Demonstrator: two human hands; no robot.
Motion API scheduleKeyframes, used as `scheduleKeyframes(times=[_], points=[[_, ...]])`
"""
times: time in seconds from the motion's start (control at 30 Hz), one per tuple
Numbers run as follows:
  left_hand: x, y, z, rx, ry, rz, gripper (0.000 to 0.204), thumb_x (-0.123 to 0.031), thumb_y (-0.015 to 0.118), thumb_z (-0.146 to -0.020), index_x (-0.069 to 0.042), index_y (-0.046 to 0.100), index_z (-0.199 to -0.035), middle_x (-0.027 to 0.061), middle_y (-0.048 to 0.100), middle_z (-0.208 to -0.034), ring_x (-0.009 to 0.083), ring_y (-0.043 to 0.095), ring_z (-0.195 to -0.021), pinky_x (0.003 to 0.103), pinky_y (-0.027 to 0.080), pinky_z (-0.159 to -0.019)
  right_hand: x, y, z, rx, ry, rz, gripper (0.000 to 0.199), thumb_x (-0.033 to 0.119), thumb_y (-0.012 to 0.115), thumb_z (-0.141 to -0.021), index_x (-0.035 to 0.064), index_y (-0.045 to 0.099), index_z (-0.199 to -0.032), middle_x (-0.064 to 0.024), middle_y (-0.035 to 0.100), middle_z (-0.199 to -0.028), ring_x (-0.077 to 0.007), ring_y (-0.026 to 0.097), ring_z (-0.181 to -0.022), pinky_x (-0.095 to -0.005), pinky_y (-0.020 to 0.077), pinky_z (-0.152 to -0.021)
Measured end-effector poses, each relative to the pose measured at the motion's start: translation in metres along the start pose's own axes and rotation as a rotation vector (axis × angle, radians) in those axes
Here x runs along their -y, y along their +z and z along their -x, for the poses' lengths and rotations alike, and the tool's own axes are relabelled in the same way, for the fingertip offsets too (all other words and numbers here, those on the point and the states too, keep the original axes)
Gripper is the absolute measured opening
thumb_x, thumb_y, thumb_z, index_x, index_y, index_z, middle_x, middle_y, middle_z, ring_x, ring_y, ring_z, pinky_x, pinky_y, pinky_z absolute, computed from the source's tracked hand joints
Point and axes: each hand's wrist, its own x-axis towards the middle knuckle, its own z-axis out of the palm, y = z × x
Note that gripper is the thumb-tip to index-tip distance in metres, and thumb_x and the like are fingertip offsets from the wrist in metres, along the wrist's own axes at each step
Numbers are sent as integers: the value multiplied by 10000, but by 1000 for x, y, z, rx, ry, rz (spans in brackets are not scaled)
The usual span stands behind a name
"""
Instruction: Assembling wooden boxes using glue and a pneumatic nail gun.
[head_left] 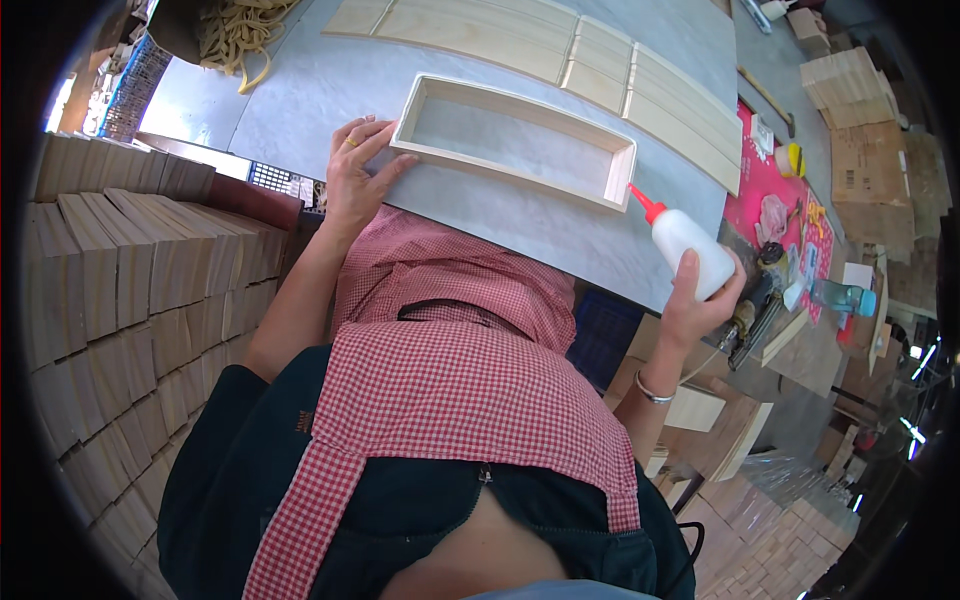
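The left hand (362, 165) holds one corner of a rectangular wooden frame (525, 113) on the smooth grey counter (310, 110) — beside the frame's right end, a red conical nozzle (649, 206) tops the white plastic squeeze bottle (690, 250) gripped by the right hand (708, 302).

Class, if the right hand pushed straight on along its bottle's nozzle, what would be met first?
Probably the wooden frame's right end: the red nozzle in the right hand points there, seemingly close, though depth is unclear.

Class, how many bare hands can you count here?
2: the left hand is at the left end of the wooden frame; the right hand holds the white red-tipped bottle.
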Motion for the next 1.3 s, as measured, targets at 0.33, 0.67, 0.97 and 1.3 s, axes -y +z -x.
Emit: scheduleKeyframes(times=[0.33, 0.67, 0.97, 1.3], points=[[6, 3, -1, -61, 51, -9, 429, -219, 847, -772, -126, 757, -1181, 38, 699, -1196, 285, 525, -1235, 398, 468, -1058, 76, 41, 27, 199, 316, -360, 482, 243, 714, -869, 1, 520, -1238, -156, 590, -1100, -220, 604, -755, -262, 515, -538], [4, 0, 4, -69, 33, 27, 457, -216, 859, -752, -133, 759, -1190, 36, 696, -1206, 293, 514, -1259, 405, 475, -1057, 129, 137, 46, 495, 107, -526, 521, 240, 762, -861, 27, 487, -1250, -144, 562, -1143, -256, 602, -965, -339, 543, -773], [5, 1, 3, -46, 19, 24, 457, -187, 856, -761, -129, 757, -1204, 33, 688, -1232, 287, 492, -1286, 411, 464, -1078, 117, 102, 37, 433, 129, -413, 504, 246, 762, -868, 27, 494, -1234, -141, 587, -1096, -262, 615, -954, -349, 536, -791], [-1, -3, 1, -12, -1, 12, 435, -190, 853, -769, -108, 759, -1185, 37, 686, -1228, 286, 492, -1284, 412, 449, -1091, 62, 41, 26, 230, 46, -160, 479, 261, 738, -891, 15, 536, -1250, -158, 618, -1106, -246, 649, -849, -270, 542, -551]])
